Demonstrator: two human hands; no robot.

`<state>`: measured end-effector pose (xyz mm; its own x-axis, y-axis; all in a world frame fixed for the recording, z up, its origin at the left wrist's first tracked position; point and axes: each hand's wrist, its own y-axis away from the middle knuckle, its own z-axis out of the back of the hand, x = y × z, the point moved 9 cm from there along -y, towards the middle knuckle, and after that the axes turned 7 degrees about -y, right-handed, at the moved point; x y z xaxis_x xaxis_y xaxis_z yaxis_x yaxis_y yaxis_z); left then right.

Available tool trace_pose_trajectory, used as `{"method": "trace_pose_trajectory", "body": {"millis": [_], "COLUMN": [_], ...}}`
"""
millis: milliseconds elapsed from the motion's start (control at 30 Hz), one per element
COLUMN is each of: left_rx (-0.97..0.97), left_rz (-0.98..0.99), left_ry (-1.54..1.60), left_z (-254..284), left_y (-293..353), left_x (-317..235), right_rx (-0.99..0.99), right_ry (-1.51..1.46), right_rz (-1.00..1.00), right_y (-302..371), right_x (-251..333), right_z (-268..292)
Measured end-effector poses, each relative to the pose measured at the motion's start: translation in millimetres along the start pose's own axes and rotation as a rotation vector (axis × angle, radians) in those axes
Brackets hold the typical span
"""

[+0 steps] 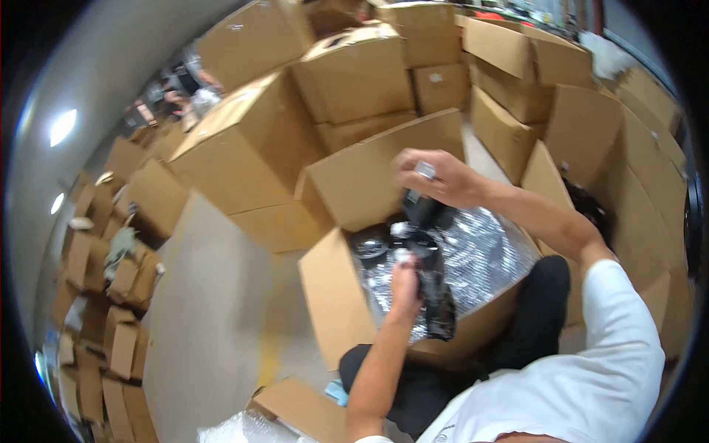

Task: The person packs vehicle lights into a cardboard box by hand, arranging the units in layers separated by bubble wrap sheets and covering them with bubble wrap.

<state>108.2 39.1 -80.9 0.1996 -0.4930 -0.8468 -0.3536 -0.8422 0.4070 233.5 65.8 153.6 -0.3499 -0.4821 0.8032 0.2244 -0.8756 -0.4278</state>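
Note:
An open cardboard box (338, 292) stands between my knees, lined with silvery clear bubble wrap (476, 255). My left hand (405, 288) is low over the box, its fingers closed on a shiny black plastic-wrapped item (439, 310) that hangs down over the wrap. Higher up, over the far side, my right hand (443, 179) is bent into a closed grip above a dark, bag-like piece (422, 208). A small whitish thing (425, 170) shows at its fingers; blur hides what it is. Whether the two black pieces are joined, I cannot tell. A round clear-wrapped item (371, 249) lies in the box's far left corner.
Large closed cartons (255, 140) are stacked beyond the box. More open cartons (617, 162) crowd the right side. Flattened and opened boxes (88, 262) pile up at the left, across a grey floor (214, 310) with a yellow line. Bubble wrap (247, 428) lies at lower left.

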Motion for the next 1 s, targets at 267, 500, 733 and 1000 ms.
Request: {"method": "trace_pose_trajectory", "body": {"millis": [267,500,733,1000], "left_rx": [0.296,0.518,0.501,0.23], "left_rz": [-0.105,-0.16,-0.249,-0.508], "left_ry": [0.297,0.287,0.214,-0.165], "left_z": [12.5,-47.0,-39.7,12.4], "left_y": [-46.7,3.4,31.5,-12.6], "left_x": [35.0,-5.0,-30.2,-47.5], "right_rx": [-0.303,0.128,0.393,0.184], "right_ry": [-0.369,-0.743,-1.672,-1.608], "right_rz": [0.304,-0.083,-0.236,-0.275], "right_y": [-11.8,27.1,30.8,50.9], "right_x": [50.9,-7.7,-21.6,-65.6], "right_z": [15.1,-34.9,-61.4,-36.3]}}
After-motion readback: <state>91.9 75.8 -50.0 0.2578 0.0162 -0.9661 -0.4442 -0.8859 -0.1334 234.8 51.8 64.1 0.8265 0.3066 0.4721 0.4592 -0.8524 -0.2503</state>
